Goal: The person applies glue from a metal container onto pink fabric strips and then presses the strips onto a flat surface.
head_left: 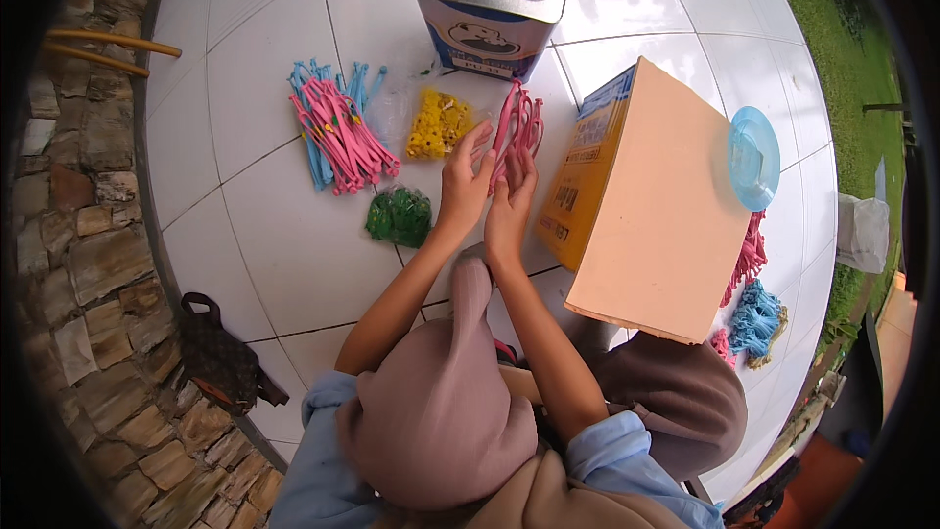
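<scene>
The white tiled floor (294, 264) carries everything, and the big cardboard box (661, 206) serves as the landmark: it stands tilted at the person's right with a round pale-blue lid (754, 157) against its far upper edge. Beyond the box's upper left corner stands a rectangular metal can (490, 5) with a blue screw cap. Well to the left of the box lies a heap of pink and blue plastic strips (338, 132), and between that heap and the box sit a small bag of yellow pieces (438, 124) and, nearer the person, a small bag of green pieces (399, 216). On the box's far right side more pink and blue pieces (754, 304) spill on the floor. Just beside the box's left face, the left hand (463, 186) and the right hand (511, 206) rise together, palms nearly facing, fingers fairly straight and only lightly closed, pressing a bundle of pink strips (519, 122) between them. The bundle's long axis runs away from the person, its free ends pointing toward the can, slightly fanned. The step in hand looks like gathering and squaring the strips into one bunch; the next move would seem to call for an even squeeze from both palms so no strip slips out of line.
</scene>
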`<action>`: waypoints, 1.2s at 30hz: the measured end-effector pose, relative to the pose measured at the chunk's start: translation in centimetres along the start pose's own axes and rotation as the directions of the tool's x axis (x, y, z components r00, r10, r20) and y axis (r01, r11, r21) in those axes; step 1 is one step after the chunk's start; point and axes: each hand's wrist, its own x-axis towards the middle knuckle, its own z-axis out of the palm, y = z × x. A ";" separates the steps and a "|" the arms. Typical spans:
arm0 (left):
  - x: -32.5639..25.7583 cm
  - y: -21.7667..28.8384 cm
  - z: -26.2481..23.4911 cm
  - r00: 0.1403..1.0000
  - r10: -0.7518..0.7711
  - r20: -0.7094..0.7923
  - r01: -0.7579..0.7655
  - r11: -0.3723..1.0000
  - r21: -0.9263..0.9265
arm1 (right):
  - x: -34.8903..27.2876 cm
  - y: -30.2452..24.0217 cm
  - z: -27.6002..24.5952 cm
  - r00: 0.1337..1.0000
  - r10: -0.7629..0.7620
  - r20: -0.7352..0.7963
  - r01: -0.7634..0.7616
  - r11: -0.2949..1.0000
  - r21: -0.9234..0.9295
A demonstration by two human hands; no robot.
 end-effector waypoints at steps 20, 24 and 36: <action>-9.3 25.6 29.5 0.349 0.110 0.931 -0.848 0.459 0.264 | 0.4 -13.7 -47.5 0.993 -0.069 -0.098 -0.039 0.584 -0.811; -13.3 15.5 35.1 0.489 0.051 0.871 -0.665 0.668 0.334 | -1.4 -7.2 -48.0 0.999 -0.002 -0.049 -0.034 0.688 -0.725; -16.0 0.2 40.5 0.943 -0.246 0.223 0.207 0.960 0.186 | 2.8 1.9 -45.0 0.882 -0.466 -0.065 0.212 0.517 -0.830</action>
